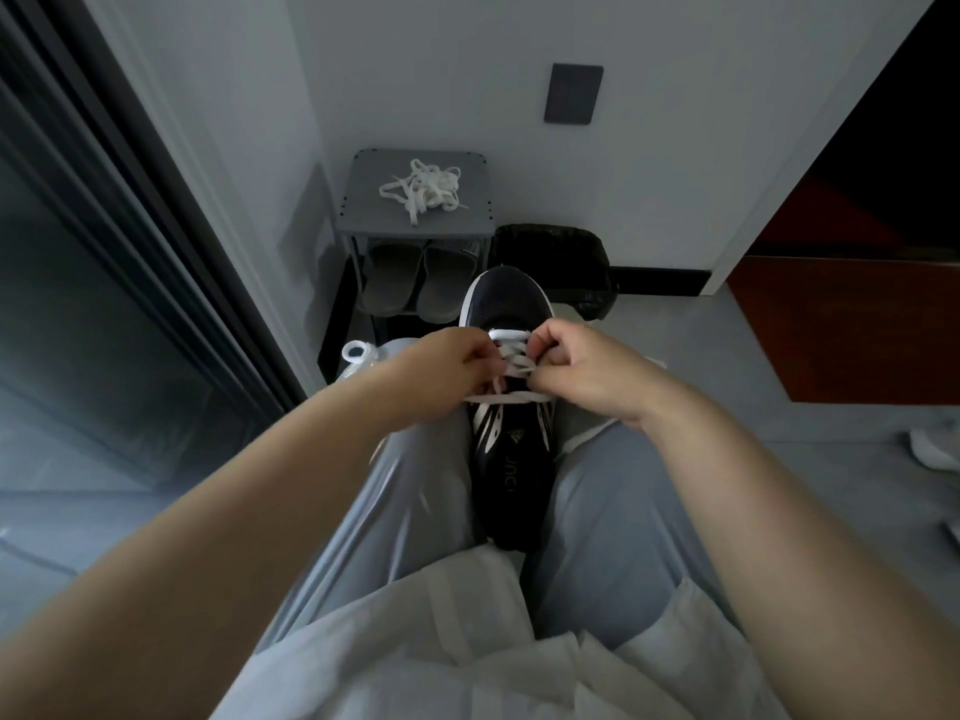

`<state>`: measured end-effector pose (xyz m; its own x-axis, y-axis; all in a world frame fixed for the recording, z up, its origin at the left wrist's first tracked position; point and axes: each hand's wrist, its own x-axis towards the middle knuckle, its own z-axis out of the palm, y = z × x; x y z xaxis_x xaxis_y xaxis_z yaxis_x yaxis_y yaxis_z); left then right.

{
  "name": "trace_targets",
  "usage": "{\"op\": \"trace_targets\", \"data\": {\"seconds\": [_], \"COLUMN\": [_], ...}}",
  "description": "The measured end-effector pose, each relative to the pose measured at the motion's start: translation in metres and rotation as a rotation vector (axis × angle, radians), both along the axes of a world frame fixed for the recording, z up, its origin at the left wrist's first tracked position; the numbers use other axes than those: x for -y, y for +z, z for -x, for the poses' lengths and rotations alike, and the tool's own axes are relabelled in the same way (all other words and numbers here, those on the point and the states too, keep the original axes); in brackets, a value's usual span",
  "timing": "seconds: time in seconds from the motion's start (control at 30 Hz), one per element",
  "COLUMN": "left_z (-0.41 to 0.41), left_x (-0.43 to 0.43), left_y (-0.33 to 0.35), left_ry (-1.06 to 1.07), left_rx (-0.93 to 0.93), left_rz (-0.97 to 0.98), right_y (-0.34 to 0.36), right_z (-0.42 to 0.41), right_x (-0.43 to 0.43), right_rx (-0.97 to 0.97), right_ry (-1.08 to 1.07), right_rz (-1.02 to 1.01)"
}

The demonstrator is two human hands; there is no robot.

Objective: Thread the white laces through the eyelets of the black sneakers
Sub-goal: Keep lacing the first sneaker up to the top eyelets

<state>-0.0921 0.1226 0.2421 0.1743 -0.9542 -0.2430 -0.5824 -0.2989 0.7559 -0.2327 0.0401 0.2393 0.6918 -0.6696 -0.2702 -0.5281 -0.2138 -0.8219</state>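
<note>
the sneaker (511, 459) lies lengthwise between the person's legs (415, 485), toe pointing away toward the rack (363, 210). the lace (511, 335) crosses the eyelets nearest the toe, and a loose strand runs across the tongue. the left hand (457, 358) has its fingers curled tight, pinching the lace on its side. the right hand (576, 363) is curled the same way on the other side (which eyelet each is working at, i can't make out). a second lace (423, 192) sits tangled on top of the rack, with slippers (410, 283) underneath.
</note>
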Motion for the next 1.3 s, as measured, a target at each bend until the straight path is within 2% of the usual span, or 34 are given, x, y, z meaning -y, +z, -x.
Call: {"op": "trace_targets", "data": {"seconds": [0.03, 0.13, 0.17, 0.2, 0.23, 0.27, 0.33, 0.37, 0.4, 0.43, 0.5, 0.53, 0.57, 0.6, 0.63, 0.67, 0.7, 0.73, 0.77, 0.8, 0.83, 0.87, 0.93, 0.97, 1.03, 1.1, 1.17, 1.3], "left_z": [-0.001, -0.009, -0.013, -0.018, -0.022, -0.028, -0.037, -0.039, -0.042, -0.045, -0.05, -0.053, -0.055, -0.056, -0.055, -0.051, -0.043, -0.038, -0.036, -0.039, -0.045, -0.056, -0.079, -0.087, -0.091, -0.088, -0.084, -0.089], "left_x": [0.002, 0.003, 0.001, 0.0, -0.002, -0.004, -0.008, -0.009, -0.009, -0.01, -0.013, -0.015, -0.017, -0.018, -0.017, -0.017, -0.016, -0.015, -0.015, -0.016, -0.019, -0.022, -0.029, -0.031, -0.032, -0.026, -0.02, -0.013], "left_y": [0.001, 0.011, 0.015, 0.019, 0.021, 0.023, 0.023, 0.021, 0.018, 0.015, 0.007, 0.001, -0.004, -0.007, -0.01, -0.01, -0.006, 0.0, 0.002, 0.005, 0.007, 0.009, 0.013, 0.016, 0.017, 0.013, 0.011, 0.011], "left_ry": [-0.049, -0.144, -0.149, -0.141, -0.11, -0.069, 0.025, 0.078, 0.14, 0.209, 0.336, 0.369, 0.393, 0.418, 0.452, 0.488, 0.51, 0.511, 0.505, 0.472, 0.42, 0.354, 0.26, 0.21, 0.1, 0.002, -0.048, 0.019], "left_rx": [0.023, 0.076, 0.143, 0.251, 0.373, 0.496, 0.706, 0.768, 0.806, 0.825, 0.837, 0.859, 0.864, 0.804, 0.633, 0.349, -0.031, -0.395, -0.643, -0.71, -0.592, -0.299, 0.341, 0.51, 0.606, 0.667, 0.688, 0.687], "left_rz": [-0.029, -0.118, -0.128, -0.134, -0.129, -0.113, -0.059, -0.01, 0.057, 0.129, 0.216, 0.228, 0.238, 0.262, 0.305, 0.321, 0.297, 0.25, 0.196, 0.14, 0.107, 0.089, 0.093, 0.09, 0.135, 0.163, 0.104, 0.099], "right_y": [0.001, 0.005, 0.007, 0.007, 0.005, 0.004, 0.009, 0.011, 0.01, 0.01, 0.009, 0.01, 0.012, 0.015, 0.018, 0.022, 0.024, 0.025, 0.027, 0.029, 0.031, 0.034, 0.033, 0.03, 0.02, 0.006, -0.006, -0.025], "right_z": [0.002, 0.01, 0.014, 0.017, 0.019, 0.018, 0.013, 0.014, 0.018, 0.022, 0.033, 0.037, 0.039, 0.039, 0.038, 0.034, 0.031, 0.028, 0.029, 0.033, 0.041, 0.05, 0.062, 0.063, 0.055, 0.045, 0.037, 0.026], "right_x": [0.002, 0.009, 0.013, 0.014, 0.016, 0.015, 0.01, 0.008, 0.008, 0.01, 0.02, 0.022, 0.022, 0.019, 0.014, 0.009, 0.005, 0.005, 0.007, 0.012, 0.021, 0.03, 0.045, 0.047, 0.04, 0.028, 0.016, 0.001], "right_rx": [-0.048, -0.316, -0.323, -0.263, -0.154, -0.003, 0.334, 0.433, 0.456, 0.409, 0.221, 0.21, 0.258, 0.37, 0.474, 0.509, 0.473, 0.397, 0.322, 0.237, 0.154, 0.109, 0.069, 0.046, -0.006, 0.03, 0.058, -0.101], "right_ry": [0.029, -0.026, -0.084, -0.139, -0.209, -0.287, -0.4, -0.411, -0.397, -0.388, -0.36, -0.365, -0.356, -0.344, -0.287, -0.238, -0.213, -0.239, -0.296, -0.358, -0.405, -0.443, -0.434, -0.37, -0.17, 0.023, 0.112, 0.208], "right_rz": [0.114, 0.717, 0.844, 0.876, 0.771, 0.541, -0.139, -0.37, -0.412, -0.298, 0.189, 0.285, 0.239, 0.038, -0.242, -0.443, -0.501, -0.388, -0.148, 0.195, 0.523, 0.732, 0.815, 0.783, 0.755, 0.764, 0.801, 0.893]}}
